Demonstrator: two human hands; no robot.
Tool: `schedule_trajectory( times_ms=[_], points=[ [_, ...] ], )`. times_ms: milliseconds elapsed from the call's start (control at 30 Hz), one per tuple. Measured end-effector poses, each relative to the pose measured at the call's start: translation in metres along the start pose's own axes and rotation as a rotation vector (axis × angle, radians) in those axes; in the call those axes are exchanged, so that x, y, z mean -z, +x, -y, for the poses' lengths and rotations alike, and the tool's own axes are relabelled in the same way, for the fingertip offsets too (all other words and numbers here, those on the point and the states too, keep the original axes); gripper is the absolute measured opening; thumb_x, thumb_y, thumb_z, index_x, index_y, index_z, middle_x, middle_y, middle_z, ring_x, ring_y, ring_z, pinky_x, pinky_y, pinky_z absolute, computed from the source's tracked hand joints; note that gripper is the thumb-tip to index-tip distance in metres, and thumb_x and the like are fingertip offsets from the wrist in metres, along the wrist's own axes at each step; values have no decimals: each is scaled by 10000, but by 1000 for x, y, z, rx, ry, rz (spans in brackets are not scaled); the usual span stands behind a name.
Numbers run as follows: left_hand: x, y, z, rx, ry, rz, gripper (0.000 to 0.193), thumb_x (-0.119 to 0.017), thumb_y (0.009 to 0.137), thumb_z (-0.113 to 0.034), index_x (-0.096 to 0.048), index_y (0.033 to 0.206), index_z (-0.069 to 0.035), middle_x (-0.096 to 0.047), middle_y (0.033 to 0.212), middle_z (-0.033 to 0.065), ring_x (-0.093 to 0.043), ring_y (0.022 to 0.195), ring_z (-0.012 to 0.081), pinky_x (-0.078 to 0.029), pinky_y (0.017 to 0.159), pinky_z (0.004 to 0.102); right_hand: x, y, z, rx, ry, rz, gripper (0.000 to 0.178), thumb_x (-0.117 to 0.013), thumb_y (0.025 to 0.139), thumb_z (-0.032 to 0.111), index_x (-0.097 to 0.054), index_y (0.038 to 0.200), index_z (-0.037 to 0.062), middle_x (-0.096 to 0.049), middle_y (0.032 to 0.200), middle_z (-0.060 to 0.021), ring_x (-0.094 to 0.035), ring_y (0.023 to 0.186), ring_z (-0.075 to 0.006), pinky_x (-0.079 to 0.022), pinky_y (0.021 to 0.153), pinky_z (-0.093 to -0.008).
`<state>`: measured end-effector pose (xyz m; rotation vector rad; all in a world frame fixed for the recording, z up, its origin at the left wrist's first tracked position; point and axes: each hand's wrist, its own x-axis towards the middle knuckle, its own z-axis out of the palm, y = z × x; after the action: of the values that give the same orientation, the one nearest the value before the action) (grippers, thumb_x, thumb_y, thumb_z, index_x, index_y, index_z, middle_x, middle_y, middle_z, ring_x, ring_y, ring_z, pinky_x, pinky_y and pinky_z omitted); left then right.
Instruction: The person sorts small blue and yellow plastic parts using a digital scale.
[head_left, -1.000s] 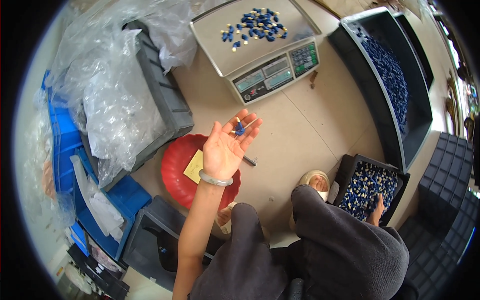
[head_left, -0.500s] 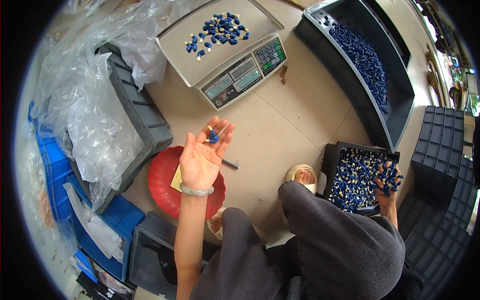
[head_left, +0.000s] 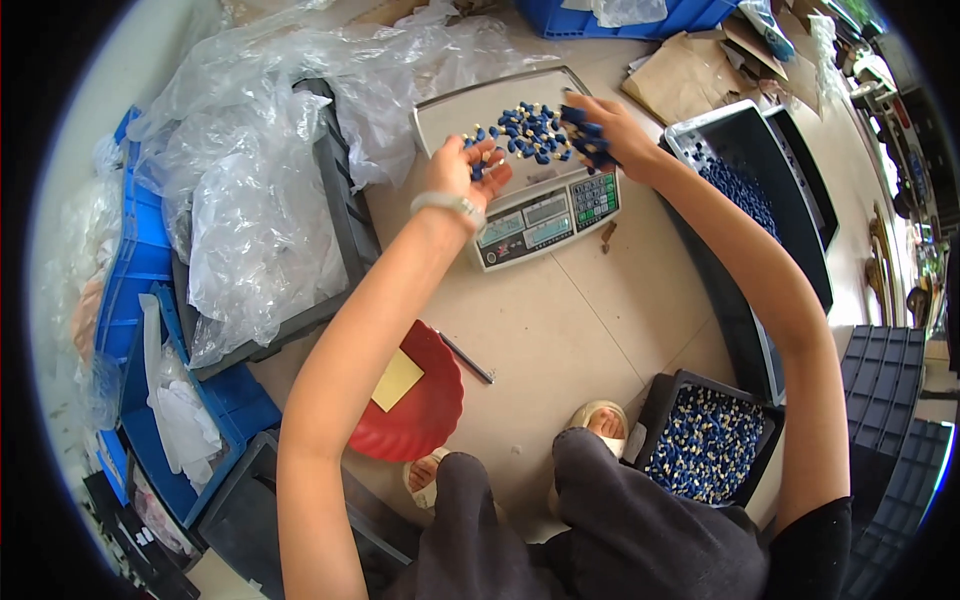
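Note:
A heap of small blue-and-cream parts (head_left: pixel 530 132) lies on the metal pan of a digital scale (head_left: pixel 535 225) on the floor ahead. Over the pan's near left edge my left hand (head_left: pixel 465 172) has its fingers spread. A few of the parts show beside and between those fingers; whether any rest on the hand is unclear. From the right, my right hand (head_left: pixel 622 140) reaches to the heap with a handful of the same parts under its fingers, smeared by motion. More of these parts fill a small black bin (head_left: pixel 655 408) by my right foot.
Left stands a dark crate (head_left: pixel 352 235) heaped with clear plastic bags (head_left: pixel 265 240). A red scalloped bowl (head_left: pixel 425 425) with a yellow paper (head_left: pixel 398 380) and a pen (head_left: pixel 467 358) lie nearer. On the right is a long dark bin (head_left: pixel 690 235) holding blue pieces. Stacked crates (head_left: pixel 880 390) stand beyond.
Both hands have moved forward to the scale. My right hand has left the small black bin with a handful of parts; my left hand has turned from palm-up. The view has tilted forward.

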<state>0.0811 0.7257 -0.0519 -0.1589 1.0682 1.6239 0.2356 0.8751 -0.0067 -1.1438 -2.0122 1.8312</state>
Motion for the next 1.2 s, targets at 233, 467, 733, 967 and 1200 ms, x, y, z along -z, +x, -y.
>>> schedule_trajectory(
  times_ms=[233,467,733,967,1200],
  points=[
    [-36,48,-13,-205,356,-1,765,-273,956,-574,-360,1390,50,-389,1421,178,-292,1330,265,-134,1095,409,-35,93,-24,487,-956,-317,529,-477,864,572,-711,990,115,-680,936,-198,-626,933,-380,-491,817,-427],
    [-2,-3,-41,-354,369,132,717,-299,974,-549,-359,1398,25,-361,1446,178,-236,1392,279,-176,1116,436,3,43,1,417,-465,-324,462,-508,904,479,-707,1011,76,-678,1027,-176,-647,968,-280,-487,846,-351],
    [67,-144,38,-317,394,368,590,-269,1012,-454,-379,1378,-4,-455,1355,191,-543,1147,320,-434,968,384,61,-343,-216,33,-487,-1314,367,-483,978,300,-590,1144,-9,-627,1057,-110,-575,1011,-189,-431,913,-288],
    [111,-155,47,-226,368,343,565,-301,1013,-435,-360,1381,-11,-443,1355,187,-546,1128,309,-443,960,374,86,-498,-394,-1103,-662,-1376,738,-351,880,694,-440,1380,159,-391,1432,-151,-372,1294,-361,-284,1052,-507],
    [99,-147,47,-249,366,365,553,-299,1015,-428,-358,1383,-19,-414,1388,182,-535,1148,301,-442,962,363,-1,-413,-324,-921,-569,-1301,770,-552,760,720,-419,1352,246,-293,1426,-233,-320,1256,-478,-314,1004,-574]
  ],
)
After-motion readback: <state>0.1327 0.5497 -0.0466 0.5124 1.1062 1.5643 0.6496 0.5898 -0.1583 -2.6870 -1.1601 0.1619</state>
